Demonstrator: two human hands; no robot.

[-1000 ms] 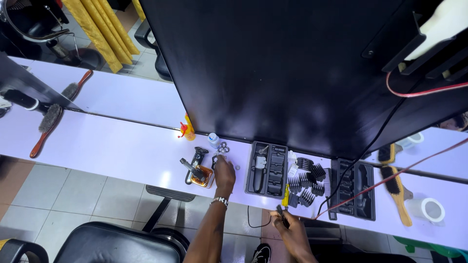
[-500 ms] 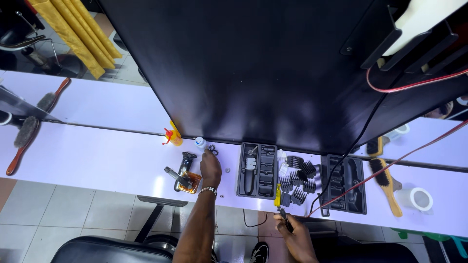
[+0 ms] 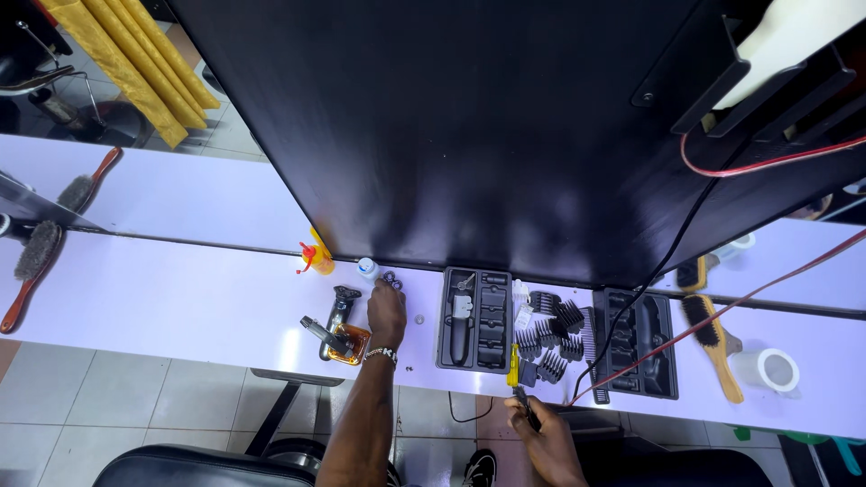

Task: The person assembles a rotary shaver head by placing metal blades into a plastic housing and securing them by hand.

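Head view: your left hand (image 3: pixel 386 311) lies flat, fingers together, on the white counter (image 3: pixel 180 302) at lower centre, touching small metal rings (image 3: pixel 392 280), holding nothing. Your right hand (image 3: pixel 541 437) is clamped on a yellow-handled screwdriver (image 3: pixel 516 379) beside the clipper guards (image 3: pixel 550 338); the clipper (image 3: pixel 461 317) sits untouched in its black tray (image 3: pixel 475 320).

I see a long white worktop (image 3: pixel 180 316) under the dark panel. On it lie a wooden-handled brush (image 3: pixel 32 266) at far left, a small yellow bottle (image 3: pixel 317 255), two black compartment trays (image 3: pixel 475 320), loose black clipper combs (image 3: pixel 550 334), another brush (image 3: pixel 713 338) and a white cup (image 3: pixel 774 369).
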